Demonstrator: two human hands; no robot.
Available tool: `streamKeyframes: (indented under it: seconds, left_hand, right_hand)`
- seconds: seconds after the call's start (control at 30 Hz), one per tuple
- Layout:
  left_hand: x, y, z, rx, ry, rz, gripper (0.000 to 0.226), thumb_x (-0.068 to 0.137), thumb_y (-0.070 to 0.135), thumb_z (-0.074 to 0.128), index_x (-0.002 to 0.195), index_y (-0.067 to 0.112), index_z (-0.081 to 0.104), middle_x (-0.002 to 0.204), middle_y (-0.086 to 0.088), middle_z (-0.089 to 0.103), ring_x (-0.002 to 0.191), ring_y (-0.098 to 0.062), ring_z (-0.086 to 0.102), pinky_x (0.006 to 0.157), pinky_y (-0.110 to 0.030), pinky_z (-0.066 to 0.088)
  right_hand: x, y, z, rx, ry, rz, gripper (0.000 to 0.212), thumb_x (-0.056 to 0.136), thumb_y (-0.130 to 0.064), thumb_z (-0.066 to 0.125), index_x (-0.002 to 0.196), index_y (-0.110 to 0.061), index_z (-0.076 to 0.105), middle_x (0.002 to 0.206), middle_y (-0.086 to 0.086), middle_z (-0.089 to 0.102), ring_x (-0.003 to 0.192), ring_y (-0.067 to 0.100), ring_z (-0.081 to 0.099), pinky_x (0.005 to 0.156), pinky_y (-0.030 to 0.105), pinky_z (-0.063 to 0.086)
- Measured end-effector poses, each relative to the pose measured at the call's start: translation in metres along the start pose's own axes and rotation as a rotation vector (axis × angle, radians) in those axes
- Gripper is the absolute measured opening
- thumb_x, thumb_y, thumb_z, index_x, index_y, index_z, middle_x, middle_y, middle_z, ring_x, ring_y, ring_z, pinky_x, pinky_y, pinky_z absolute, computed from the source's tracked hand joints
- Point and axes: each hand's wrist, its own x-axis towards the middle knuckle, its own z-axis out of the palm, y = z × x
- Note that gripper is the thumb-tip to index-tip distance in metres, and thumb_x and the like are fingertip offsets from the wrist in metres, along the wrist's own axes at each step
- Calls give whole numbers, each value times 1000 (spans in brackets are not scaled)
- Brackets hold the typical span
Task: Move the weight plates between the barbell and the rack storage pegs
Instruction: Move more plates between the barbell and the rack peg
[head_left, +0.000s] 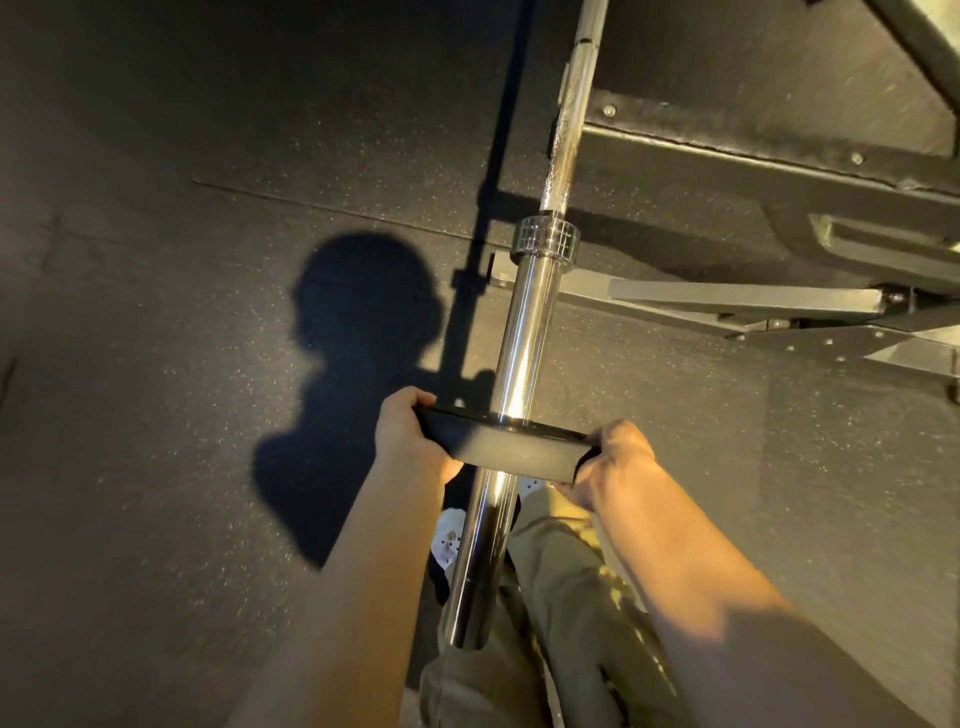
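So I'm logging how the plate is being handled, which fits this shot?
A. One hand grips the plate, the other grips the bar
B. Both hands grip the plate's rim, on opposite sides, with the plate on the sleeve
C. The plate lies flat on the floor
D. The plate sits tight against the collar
B: the left hand and right hand grip opposite edges of the black plate, which the chrome sleeve passes through, well short of the collar.
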Motion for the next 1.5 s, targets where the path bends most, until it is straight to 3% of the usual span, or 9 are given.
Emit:
streamKeyframes:
  seconds: [0.37,0.5,0.67,0.73,0.9,1.1,1.2,1.33,1.5]
  left_hand:
    - [-10,-19,26,64,124,167,19,79,16,59,99,17,57,102,-8,60,100,-26,58,85,-42,49]
    - [-7,-30,27,132,138,286,54,78,25,61,129,14,48,116,-14,59,99,-30,60,63,-39,49]
    - [-10,-43,43,93,206,396,66,67,23,52,129,1,49,134,-24,51,123,-42,50,104,-54,41]
    - [-12,-45,44,100,249,431,65,70,25,56,132,5,47,129,-22,54,115,-41,54,99,-53,44]
    - [-3,-38,30,75,231,326,57,78,24,63,132,18,45,114,-10,58,96,-29,59,63,-38,47]
    - [-2,-12,20,173,65,207,15,81,18,56,95,16,54,104,-12,59,101,-31,58,91,-48,48]
    - [-3,2,17,160,-26,101,16,79,15,57,95,15,54,108,-14,58,103,-35,57,93,-51,47]
    - [7,23,13,148,-79,-40,34,78,15,63,107,13,45,113,-22,52,100,-45,54,81,-58,50]
    - [13,25,21,121,-73,-31,23,79,13,60,95,12,45,110,-21,50,105,-43,51,94,-56,45]
  right_hand:
    - [4,-29,-4,-304,-46,43,7,94,-12,44,90,-8,47,77,12,50,78,30,53,79,45,44]
    - [20,-34,-7,-373,-79,72,7,92,-15,49,90,-8,49,78,13,51,70,29,52,59,39,43]
    - [22,-40,-13,-368,-72,117,18,90,-13,44,73,-9,47,70,10,50,62,28,49,60,36,43]
    - [19,-41,-13,-335,-97,117,20,89,-13,43,70,-8,45,68,9,49,61,28,47,69,36,44]
    - [13,-36,-13,-264,-97,107,19,90,-18,48,72,-12,45,69,5,49,61,25,48,57,33,39]
    - [43,-10,-3,44,-53,-104,9,90,-20,44,98,-17,47,110,2,59,101,17,56,85,37,51]
    - [19,-7,4,198,36,-139,41,86,-12,46,126,-14,45,120,6,58,96,24,62,55,34,52]
    - [-14,3,27,210,130,-334,52,91,-3,46,139,-17,30,104,6,48,81,21,49,74,30,41]
    - [-14,3,37,187,246,-394,49,90,-10,44,137,-20,34,105,6,42,89,27,45,77,32,38]
